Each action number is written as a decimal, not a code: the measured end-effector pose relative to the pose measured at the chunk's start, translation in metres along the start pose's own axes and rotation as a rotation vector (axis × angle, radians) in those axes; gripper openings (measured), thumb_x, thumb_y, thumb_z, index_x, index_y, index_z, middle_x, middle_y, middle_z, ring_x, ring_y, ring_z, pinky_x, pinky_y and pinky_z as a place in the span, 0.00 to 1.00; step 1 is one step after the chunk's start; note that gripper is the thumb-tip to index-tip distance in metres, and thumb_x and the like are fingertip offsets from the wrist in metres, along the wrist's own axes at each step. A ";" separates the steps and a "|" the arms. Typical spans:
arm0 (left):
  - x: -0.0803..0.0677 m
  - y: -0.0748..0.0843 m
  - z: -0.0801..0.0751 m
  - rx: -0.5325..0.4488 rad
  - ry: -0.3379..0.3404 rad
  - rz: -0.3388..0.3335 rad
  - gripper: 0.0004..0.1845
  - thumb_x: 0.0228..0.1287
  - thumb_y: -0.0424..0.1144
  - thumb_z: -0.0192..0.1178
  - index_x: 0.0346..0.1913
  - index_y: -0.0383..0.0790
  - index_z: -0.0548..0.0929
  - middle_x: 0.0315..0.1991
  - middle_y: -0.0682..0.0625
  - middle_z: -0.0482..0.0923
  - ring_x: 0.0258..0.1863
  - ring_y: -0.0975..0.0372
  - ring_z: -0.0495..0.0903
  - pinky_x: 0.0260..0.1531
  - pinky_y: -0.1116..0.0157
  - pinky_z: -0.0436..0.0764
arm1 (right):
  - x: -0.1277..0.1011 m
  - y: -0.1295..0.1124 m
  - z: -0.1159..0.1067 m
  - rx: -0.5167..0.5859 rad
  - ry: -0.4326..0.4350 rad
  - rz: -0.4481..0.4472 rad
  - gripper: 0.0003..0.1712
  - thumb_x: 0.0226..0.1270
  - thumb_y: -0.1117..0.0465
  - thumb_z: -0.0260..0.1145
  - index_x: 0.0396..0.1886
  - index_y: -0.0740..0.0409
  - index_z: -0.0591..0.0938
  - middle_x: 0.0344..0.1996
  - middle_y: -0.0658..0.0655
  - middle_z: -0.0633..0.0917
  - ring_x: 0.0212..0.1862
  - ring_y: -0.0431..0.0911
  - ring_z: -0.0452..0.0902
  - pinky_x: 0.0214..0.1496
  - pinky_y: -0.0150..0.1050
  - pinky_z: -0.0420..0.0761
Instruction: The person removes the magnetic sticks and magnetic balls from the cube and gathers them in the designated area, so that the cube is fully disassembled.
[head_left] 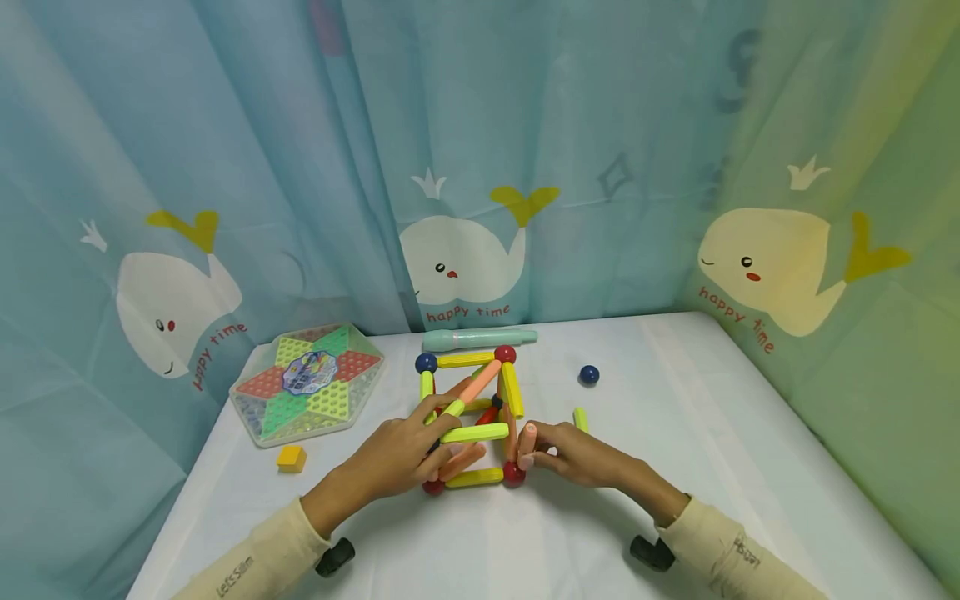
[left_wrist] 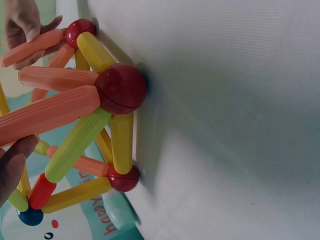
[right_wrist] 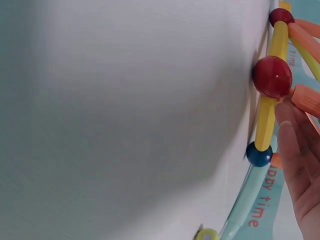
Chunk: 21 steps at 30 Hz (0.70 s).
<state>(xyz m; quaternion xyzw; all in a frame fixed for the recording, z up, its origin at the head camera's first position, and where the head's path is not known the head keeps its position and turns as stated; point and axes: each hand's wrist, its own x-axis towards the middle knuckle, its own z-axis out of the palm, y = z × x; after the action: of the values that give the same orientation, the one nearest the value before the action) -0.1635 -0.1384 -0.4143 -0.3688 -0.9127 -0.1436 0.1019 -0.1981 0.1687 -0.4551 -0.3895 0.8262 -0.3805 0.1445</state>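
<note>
A cube-like frame of magnetic rods and balls [head_left: 472,477] stands on the white table, built from yellow, green, orange and red rods. My left hand [head_left: 405,450] grips its upper near-left corner, where a dark ball is mostly hidden by the fingers. In the left wrist view, those fingertips [left_wrist: 12,172] lie against an orange rod rising from a red ball [left_wrist: 121,88]. With thumb and fingers, my right hand [head_left: 573,454] pinches another orange rod [head_left: 528,442]. That rod's lower end is right at the near-right red ball [right_wrist: 272,76], and it leans outward.
Right of the frame are a loose blue ball [head_left: 589,375] and a short green rod [head_left: 581,419]. A pale green marker-like tube [head_left: 480,338] lies behind it. At left sit a star-patterned game board [head_left: 307,383] and a yellow block [head_left: 292,458]. A whale-print curtain [head_left: 465,167] borders the table.
</note>
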 end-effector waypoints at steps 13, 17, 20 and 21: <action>-0.001 -0.001 0.000 0.013 0.007 0.005 0.12 0.76 0.49 0.54 0.54 0.51 0.79 0.65 0.46 0.71 0.18 0.69 0.67 0.23 0.72 0.74 | -0.022 -0.003 -0.007 -0.014 0.104 0.020 0.05 0.74 0.54 0.64 0.41 0.49 0.79 0.37 0.45 0.83 0.33 0.36 0.78 0.34 0.34 0.80; -0.001 -0.001 0.000 0.013 0.004 0.004 0.12 0.76 0.50 0.54 0.55 0.52 0.78 0.67 0.47 0.70 0.18 0.70 0.66 0.23 0.73 0.73 | -0.033 -0.001 -0.011 -0.006 0.128 0.062 0.14 0.72 0.54 0.66 0.51 0.53 0.77 0.38 0.45 0.83 0.35 0.37 0.79 0.35 0.34 0.80; -0.001 -0.001 0.000 0.014 0.005 0.003 0.12 0.76 0.50 0.54 0.54 0.51 0.78 0.68 0.46 0.70 0.17 0.70 0.66 0.23 0.73 0.73 | -0.042 0.002 -0.012 0.005 0.135 0.082 0.28 0.71 0.54 0.67 0.65 0.58 0.70 0.34 0.44 0.85 0.34 0.35 0.79 0.34 0.34 0.80; -0.002 -0.001 0.000 0.015 0.006 0.003 0.12 0.76 0.49 0.54 0.54 0.51 0.78 0.68 0.46 0.70 0.17 0.70 0.66 0.23 0.73 0.72 | -0.044 0.003 -0.012 0.013 0.132 0.085 0.32 0.72 0.54 0.67 0.69 0.58 0.66 0.32 0.44 0.85 0.32 0.35 0.79 0.33 0.34 0.80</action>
<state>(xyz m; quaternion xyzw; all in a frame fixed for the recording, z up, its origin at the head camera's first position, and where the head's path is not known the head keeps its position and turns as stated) -0.1632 -0.1400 -0.4154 -0.3691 -0.9128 -0.1377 0.1074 -0.1769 0.2095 -0.4523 -0.3272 0.8472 -0.4043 0.1082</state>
